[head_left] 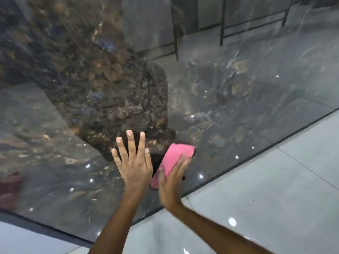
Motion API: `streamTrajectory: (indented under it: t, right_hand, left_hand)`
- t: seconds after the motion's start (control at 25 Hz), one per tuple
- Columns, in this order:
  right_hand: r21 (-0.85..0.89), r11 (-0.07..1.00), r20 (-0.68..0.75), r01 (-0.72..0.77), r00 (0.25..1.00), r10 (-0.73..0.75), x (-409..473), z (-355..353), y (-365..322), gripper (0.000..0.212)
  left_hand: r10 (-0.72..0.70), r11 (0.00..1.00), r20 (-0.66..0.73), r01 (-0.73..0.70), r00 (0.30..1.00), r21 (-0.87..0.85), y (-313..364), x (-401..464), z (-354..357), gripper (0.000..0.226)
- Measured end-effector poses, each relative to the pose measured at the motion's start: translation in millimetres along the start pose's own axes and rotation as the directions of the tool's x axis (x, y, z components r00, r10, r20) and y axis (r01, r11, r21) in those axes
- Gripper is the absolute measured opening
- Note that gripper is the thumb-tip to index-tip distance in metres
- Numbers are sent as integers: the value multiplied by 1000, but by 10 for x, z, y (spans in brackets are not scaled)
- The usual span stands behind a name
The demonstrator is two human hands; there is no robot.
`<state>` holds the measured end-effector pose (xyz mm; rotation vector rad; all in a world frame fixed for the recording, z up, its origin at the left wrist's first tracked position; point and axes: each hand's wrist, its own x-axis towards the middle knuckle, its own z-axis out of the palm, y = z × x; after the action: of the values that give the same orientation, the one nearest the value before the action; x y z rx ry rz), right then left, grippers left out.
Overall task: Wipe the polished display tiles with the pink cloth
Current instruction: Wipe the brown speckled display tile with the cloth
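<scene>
Head view, single frame.

Item: polished display tile [229, 99], dark stone pattern, high gloss, standing upright or steeply tilted; its lower edge meets the pale floor [275, 189] along a dark seam.

Item: pink cloth [176, 160], folded into a pad, lying against the lower part of the tile, just above the seam.

Item: right hand [172, 184], fingers straight, pressing the cloth flat to the tile from its lower end; it pins the cloth and does not appear to curl round it. Edges blurred, so the exact finger placement cannot be told.

Item: left hand [133, 162], fingers spread and straight, palm on or very near the bare tile just beside the cloth; holds nothing.

Risks, as judged:
- Bare left palm on the gloss is likely to leave prints on the surface being cleaned.
- Cloth held by pressure alone may slide out from under the fingers or drop to the floor if pressure eases.
- Leaning weight on a propped tile could shift it.
- The low band near the seam may be missed.
</scene>
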<state>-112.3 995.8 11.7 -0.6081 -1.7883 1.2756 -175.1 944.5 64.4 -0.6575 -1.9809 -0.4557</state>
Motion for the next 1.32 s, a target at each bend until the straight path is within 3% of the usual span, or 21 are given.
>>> streamTrajectory:
  t: [0.04,0.08,0.12,0.2,0.28,0.32,0.44,0.52,0.56,0.6,0.68,0.76,0.88,0.96,1.04,1.12,1.24,1.32]
  right_hand:
    - [76,996,70,-55,996,50,-174,94,111,76]
    - [136,986,10,-100,995,100,-74,13,181,76]
    - [153,982,-148,-115,979,137,291,-151,347,75]
    - [216,954,-406,-206,870,280,1215,-702,660,72]
    - [280,886,-489,-371,739,463,1863,-1167,943,71]
    - [291,850,-488,-439,696,526,1923,-1195,1069,72]
    - [292,819,-388,-493,722,573,1057,-561,989,70]
    - [422,642,-102,-640,670,735,180,28,712,74]
    - [469,517,83,-716,619,781,-155,220,654,77]
    - [444,466,183,-765,587,789,-318,299,748,76]
    - [391,459,147,-798,546,825,-58,-14,1170,70]
    - [454,510,-59,-730,547,835,591,-506,1697,66]
    - [395,584,-201,-709,554,808,1098,-902,2236,83]
    - [479,475,-85,-738,500,862,796,-620,2218,94]
    - [574,306,196,-759,491,849,210,-128,2007,92]
    - [581,243,260,-777,460,849,-64,49,1772,81]
    - [613,388,88,-688,548,832,522,-328,1523,58]
    - [554,485,-14,-676,575,818,930,-543,1308,63]
  left_hand:
    - [5,1000,-7,-5,1000,3,-1,-7,7,53]
    - [14,1000,-14,-14,1000,-3,-3,-11,11,54]
    - [21,1000,-22,-21,1000,-7,-2,-10,19,55]
    - [5,1000,-28,-5,1000,-10,-3,9,40,55]
    - [-9,1000,-37,9,999,-5,4,-51,90,54]
    - [-15,1000,-32,15,999,1,12,-128,133,54]
    - [-16,1000,-5,16,1000,7,-3,-437,245,54]
    - [-11,1000,-3,11,1000,19,-17,-555,303,55]
    - [-15,1000,-1,15,1000,21,-22,-564,323,55]
    - [-18,1000,-4,18,1000,19,-28,-562,330,55]
    - [-7,1000,-15,8,1000,29,-44,-559,344,55]
    - [9,999,-30,-8,1000,43,-50,-580,369,56]
    - [10,998,-63,-6,998,63,-35,-599,456,55]
    - [7,997,-87,0,996,83,-20,-578,499,55]
    - [10,997,-105,-2,994,83,-43,-622,527,55]
    - [14,997,-115,-6,993,72,-40,-628,548,55]
    - [-18,999,-83,21,996,39,-7,-580,507,55]
    - [-58,997,-23,59,998,50,32,-597,416,56]
